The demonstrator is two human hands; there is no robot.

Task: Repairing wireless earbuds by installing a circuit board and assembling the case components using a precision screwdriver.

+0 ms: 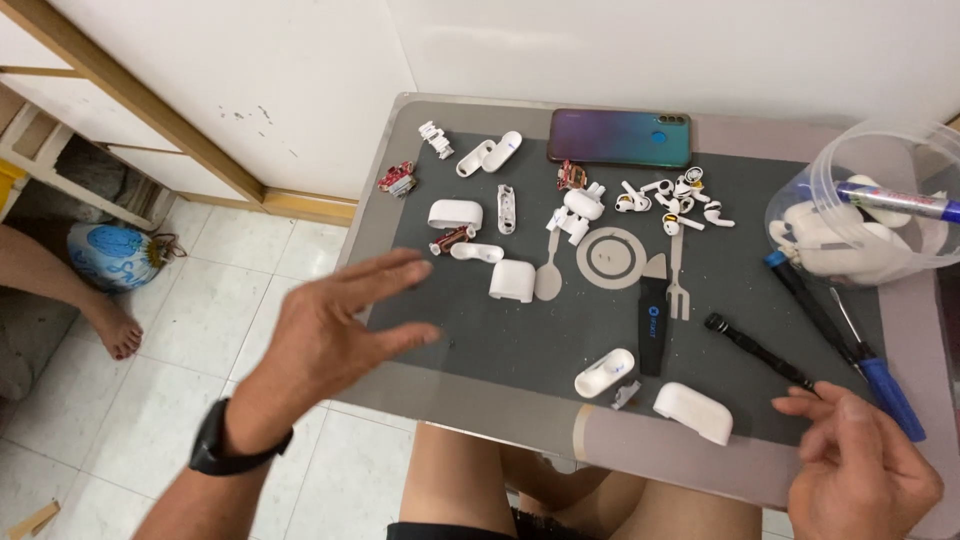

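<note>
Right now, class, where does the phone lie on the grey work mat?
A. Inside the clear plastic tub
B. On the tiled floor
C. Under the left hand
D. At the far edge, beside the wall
D: the phone lies flat at the far edge of the mat, next to the wall, well away from the left hand, the right hand and the clear tub.

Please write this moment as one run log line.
left hand: open, above mat | right hand: empty, near screwdriver
</note>
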